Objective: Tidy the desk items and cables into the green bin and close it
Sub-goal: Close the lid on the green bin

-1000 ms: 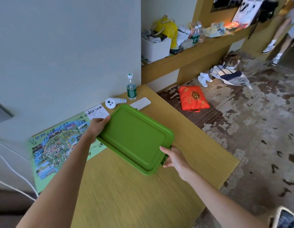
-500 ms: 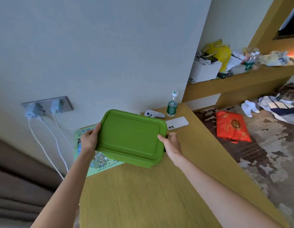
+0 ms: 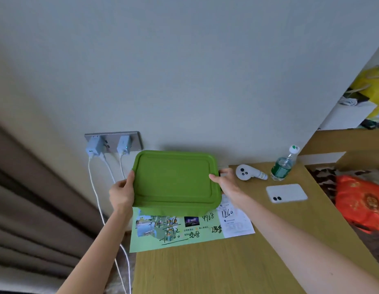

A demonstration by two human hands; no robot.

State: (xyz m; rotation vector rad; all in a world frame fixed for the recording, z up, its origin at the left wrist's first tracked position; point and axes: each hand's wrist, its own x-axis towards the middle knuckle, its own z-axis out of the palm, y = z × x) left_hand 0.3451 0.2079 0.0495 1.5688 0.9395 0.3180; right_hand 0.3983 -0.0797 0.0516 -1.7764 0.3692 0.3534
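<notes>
At the desk's (image 3: pixel 205 270) far left end, near the wall, the green bin (image 3: pixel 173 179) sits lid-on between both hands, lid facing the camera and slightly tilted. Left hand (image 3: pixel 121 193) grasps its left short edge, thumb on the rim and fingers curled behind. Right hand (image 3: pixel 225 183) grasps the right short edge the same way, thumb on the lid. The bin's lower edge overlaps a green printed map (image 3: pixel 175 232) with handwritten numbers; cannot tell if the base touches the desk. A white slip (image 3: pixel 237 223) lies on the map's right end. Right of the bin, on the desk: white controller (image 3: pixel 248 172), then a green-labelled water bottle (image 3: pixel 283 167) standing upright, and a white phone (image 3: pixel 287 193) face down nearer the camera. Behind the bin's left corner, a wall socket plate (image 3: pixel 112 139) carries 2 chargers (image 3: pixel 93 147), with white cables (image 3: pixel 97 198) hanging past the desk edge. Brown curtain (image 3: pixel 25 209) at far left; red bag (image 3: pixel 362 203) on the floor at right.
</notes>
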